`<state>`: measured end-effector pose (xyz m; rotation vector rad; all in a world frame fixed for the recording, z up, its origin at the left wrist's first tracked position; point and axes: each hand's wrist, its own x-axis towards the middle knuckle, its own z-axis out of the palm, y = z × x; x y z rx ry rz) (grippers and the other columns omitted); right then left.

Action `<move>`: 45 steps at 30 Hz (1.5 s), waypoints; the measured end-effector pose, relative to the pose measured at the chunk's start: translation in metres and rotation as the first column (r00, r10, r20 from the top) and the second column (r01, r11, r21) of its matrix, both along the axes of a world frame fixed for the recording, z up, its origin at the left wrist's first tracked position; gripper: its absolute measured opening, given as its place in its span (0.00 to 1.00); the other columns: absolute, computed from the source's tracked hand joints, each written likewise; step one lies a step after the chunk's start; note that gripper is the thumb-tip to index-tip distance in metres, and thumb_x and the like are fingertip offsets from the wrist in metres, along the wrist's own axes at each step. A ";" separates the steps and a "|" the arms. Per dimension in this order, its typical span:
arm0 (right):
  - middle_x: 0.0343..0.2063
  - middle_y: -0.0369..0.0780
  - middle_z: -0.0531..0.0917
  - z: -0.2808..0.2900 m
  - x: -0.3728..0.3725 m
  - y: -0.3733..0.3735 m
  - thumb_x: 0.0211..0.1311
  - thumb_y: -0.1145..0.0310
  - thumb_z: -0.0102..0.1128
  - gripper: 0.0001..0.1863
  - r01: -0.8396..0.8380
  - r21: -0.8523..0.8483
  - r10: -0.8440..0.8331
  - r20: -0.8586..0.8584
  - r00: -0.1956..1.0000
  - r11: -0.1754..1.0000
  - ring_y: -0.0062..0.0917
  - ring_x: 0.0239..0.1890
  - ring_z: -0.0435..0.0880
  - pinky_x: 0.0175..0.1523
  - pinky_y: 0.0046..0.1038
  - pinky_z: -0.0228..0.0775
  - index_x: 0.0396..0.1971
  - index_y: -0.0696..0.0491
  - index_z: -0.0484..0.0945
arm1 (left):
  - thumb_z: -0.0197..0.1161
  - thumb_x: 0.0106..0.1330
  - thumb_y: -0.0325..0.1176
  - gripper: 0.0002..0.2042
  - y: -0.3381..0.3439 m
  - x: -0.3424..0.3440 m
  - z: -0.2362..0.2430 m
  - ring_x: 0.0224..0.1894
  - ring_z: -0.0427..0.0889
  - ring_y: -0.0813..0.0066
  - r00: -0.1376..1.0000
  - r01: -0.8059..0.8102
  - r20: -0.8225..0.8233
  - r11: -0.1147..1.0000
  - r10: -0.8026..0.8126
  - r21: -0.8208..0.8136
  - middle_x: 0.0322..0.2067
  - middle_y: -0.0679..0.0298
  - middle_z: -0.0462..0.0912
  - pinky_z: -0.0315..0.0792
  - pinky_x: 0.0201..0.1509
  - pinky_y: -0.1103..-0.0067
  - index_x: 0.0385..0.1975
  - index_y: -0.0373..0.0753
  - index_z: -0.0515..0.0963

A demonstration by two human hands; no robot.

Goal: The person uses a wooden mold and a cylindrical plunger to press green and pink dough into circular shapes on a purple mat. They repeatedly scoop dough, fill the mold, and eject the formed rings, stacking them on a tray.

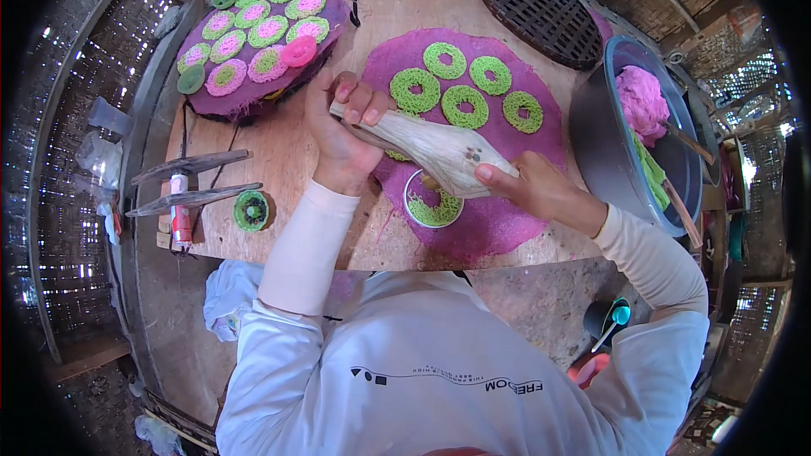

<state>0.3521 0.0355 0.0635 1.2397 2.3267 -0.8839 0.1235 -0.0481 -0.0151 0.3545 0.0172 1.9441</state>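
My left hand [345, 127] is closed round the upper left end of a pale wooden press [422, 150]. My right hand [541, 190] grips its lower right end, so the press slants across the purple cloth [498, 232]. Just under it, a thin round metal ring [433, 225] lies on the cloth around green dough strands [443, 209]. The press hides part of that ring. Beyond my hands, several green strand rings [465, 107] lie on the same cloth, one of them partly covered by the press.
At the far left a round purple-covered tray [232, 104] bears several pink and green rings and small plastic discs. A dark woven tray [541, 13] lies far right. Beside the table, a grey tub [596, 139] holds pink dough [642, 105]. Two wooden sticks [194, 165] lie left.
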 end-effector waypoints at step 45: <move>0.13 0.39 0.73 0.070 0.018 -0.024 0.45 0.39 0.59 0.28 0.154 0.894 0.769 -0.442 0.462 0.421 0.34 0.17 0.74 0.25 0.32 0.65 0.20 0.54 0.76 | 0.62 0.55 0.34 0.13 -0.035 0.070 0.117 0.37 0.77 0.72 -0.217 -0.041 -0.976 0.999 0.024 0.034 0.35 0.60 0.78 0.72 0.41 0.76 0.39 0.38 0.75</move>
